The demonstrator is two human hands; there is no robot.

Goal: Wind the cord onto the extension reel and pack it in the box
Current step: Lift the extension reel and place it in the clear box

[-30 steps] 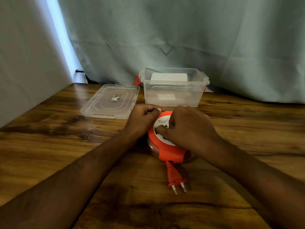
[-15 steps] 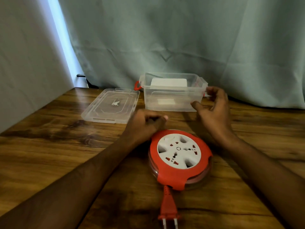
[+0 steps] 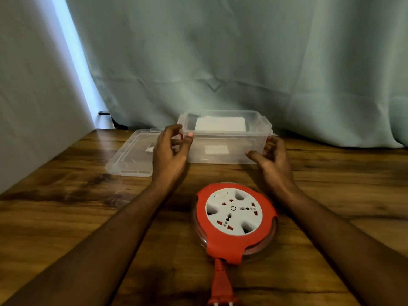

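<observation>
The orange extension reel (image 3: 235, 237) lies flat on the wooden table, white socket face up. Its cord is wound inside, and the orange plug (image 3: 220, 288) sticks out toward me at the bottom edge. Behind it stands the clear plastic box (image 3: 223, 151), open. My left hand (image 3: 171, 155) holds the box's left end, thumb on the front rim and fingers curled at the red handle. My right hand (image 3: 272, 160) curls round the box's right front corner. Neither hand touches the reel.
The box's clear lid (image 3: 128, 160) lies flat to the left of the box, partly behind my left hand. A white flat item (image 3: 220, 124) sits inside the box. A green curtain hangs close behind, and a pale wall bounds the left.
Both hands have left the reel. The right went to the box's right end first, then the left rose to the box's left end. The reel now lies uncovered nearer me.
</observation>
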